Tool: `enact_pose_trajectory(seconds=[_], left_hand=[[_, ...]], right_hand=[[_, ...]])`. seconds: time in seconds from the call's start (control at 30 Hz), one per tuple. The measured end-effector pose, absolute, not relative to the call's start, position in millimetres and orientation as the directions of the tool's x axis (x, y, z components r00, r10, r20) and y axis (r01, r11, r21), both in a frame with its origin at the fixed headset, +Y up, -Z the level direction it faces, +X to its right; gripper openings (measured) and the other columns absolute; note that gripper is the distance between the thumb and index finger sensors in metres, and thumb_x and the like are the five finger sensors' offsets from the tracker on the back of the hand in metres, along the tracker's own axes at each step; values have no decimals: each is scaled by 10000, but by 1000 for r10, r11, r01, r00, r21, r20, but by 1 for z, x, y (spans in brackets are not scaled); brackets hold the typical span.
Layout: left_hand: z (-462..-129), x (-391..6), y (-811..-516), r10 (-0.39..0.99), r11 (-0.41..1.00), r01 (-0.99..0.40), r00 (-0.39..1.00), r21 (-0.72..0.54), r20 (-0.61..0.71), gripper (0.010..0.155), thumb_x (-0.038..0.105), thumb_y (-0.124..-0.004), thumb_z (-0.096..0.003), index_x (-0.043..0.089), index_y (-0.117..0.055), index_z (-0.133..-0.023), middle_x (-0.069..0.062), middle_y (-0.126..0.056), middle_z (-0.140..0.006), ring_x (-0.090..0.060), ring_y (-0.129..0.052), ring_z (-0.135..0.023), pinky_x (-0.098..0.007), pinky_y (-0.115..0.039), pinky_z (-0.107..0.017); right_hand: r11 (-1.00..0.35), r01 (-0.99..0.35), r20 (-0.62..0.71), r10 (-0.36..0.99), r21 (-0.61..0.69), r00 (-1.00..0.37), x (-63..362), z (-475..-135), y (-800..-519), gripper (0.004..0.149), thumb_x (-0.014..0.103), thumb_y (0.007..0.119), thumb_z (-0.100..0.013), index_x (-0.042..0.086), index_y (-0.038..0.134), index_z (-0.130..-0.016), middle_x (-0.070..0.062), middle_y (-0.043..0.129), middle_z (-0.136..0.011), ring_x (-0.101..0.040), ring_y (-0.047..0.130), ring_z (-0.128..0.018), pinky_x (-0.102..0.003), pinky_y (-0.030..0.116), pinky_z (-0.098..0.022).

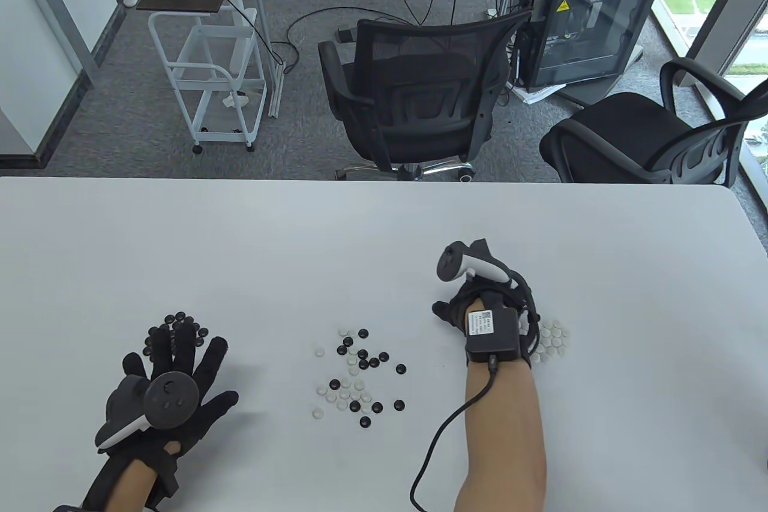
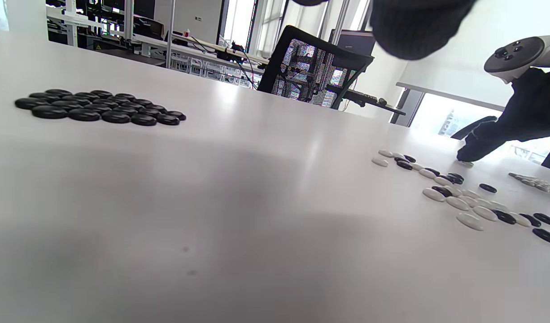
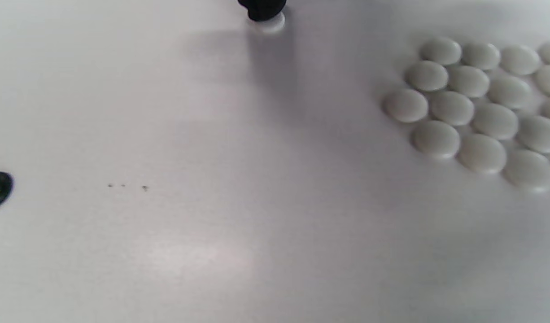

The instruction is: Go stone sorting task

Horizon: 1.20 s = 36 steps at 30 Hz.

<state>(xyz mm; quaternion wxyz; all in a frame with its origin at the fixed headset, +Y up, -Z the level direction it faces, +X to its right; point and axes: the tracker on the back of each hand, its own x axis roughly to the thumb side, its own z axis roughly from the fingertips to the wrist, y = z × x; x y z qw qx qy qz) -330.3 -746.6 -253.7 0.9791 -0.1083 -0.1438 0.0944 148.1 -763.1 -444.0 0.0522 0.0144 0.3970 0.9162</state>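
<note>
The right hand (image 1: 474,311) works with one gloved fingertip (image 3: 262,9) pressed flat on a single white stone (image 3: 269,24), seen at the top edge of the right wrist view; the stone lies on the tabletop (image 1: 630,272) and is not lifted. From the table view the other fingers are hidden under the tracker, so whether this grip is curled or straight cannot be told. Just beside that hand sits the sorted white cluster (image 3: 477,112), its stones packed edge to edge in rows.

The left hand (image 1: 174,383) lies flat with fingers spread and straight, holding nothing, its fingertips reaching the near edge of the black cluster (image 2: 98,107). Between the two hands lies the unsorted mix (image 1: 357,374) of black and white stones, loosely scattered, some touching, some apart.

These stones look small, hard, smooth and lens-shaped, light enough that one fingertip should slide them across the glossy tabletop. That same smoothness probably makes them slippery to pinch: the thin rim offers little hold, and a squeezed stone may shoot sideways into a neat cluster. Pressing down on the domed top and dragging seems the safer hold; for lifting, thumb and forefinger on opposite edges. They seem sturdy rather than fragile.
</note>
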Motion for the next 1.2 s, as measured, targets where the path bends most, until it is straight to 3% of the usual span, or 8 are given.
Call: enact_pose_trajectory(seconds=[0.33, 0.63, 0.8, 1.07, 1.2], left_hand=[[-255, -328, -750, 202, 958, -134, 944, -252, 262, 807, 580, -562, -601, 221, -158, -1200, -270, 160, -1126, -560, 209, -933, -826, 57, -477], [-256, -328, -750, 200, 959, -135, 946, -250, 256, 806, 580, -562, -600, 222, -160, -1200, -270, 159, -1126, -560, 209, -933, -826, 56, -477], [-256, -328, -750, 200, 959, -135, 946, -250, 254, 807, 580, -562, -600, 221, -158, -1200, -270, 158, -1126, -561, 210, -932, -826, 56, -477], [-256, -327, -750, 197, 959, -132, 946, -251, 257, 806, 579, -562, -601, 220, -159, -1200, -271, 159, -1125, -561, 207, -933, -826, 55, -478], [-255, -328, -749, 202, 959, -138, 945, -246, 258, 806, 580, -562, -600, 222, -158, -1199, -270, 159, -1126, -560, 208, -932, -826, 56, -477]], right_hand=[[-687, -99, -71, 69, 720, -995, 193, -428, -763, 699, 472, 518, -574, 46, 537, -1127, -460, 54, -1065, -717, -47, -839, -922, 128, -513], [-690, -86, -67, 55, 719, -996, 187, -431, -754, 712, 468, 525, -576, 13, 579, -1122, -469, 72, -1066, -723, -37, -838, -922, 139, -512], [-713, -18, 75, 99, 701, -992, 143, -433, -738, 707, 467, 533, -577, 11, 608, -1113, -470, 82, -1069, -723, -34, -838, -920, 140, -511], [-711, 29, 376, 337, 703, -863, 30, -416, -726, 691, 464, 538, -581, 19, 639, -1100, -467, 95, -1072, -722, -26, -841, -919, 147, -513], [-715, 109, 473, 332, 690, -816, -13, -408, -731, 696, 466, 534, -580, 26, 602, -1115, -467, 70, -1068, -721, -35, -839, -920, 143, -513]])
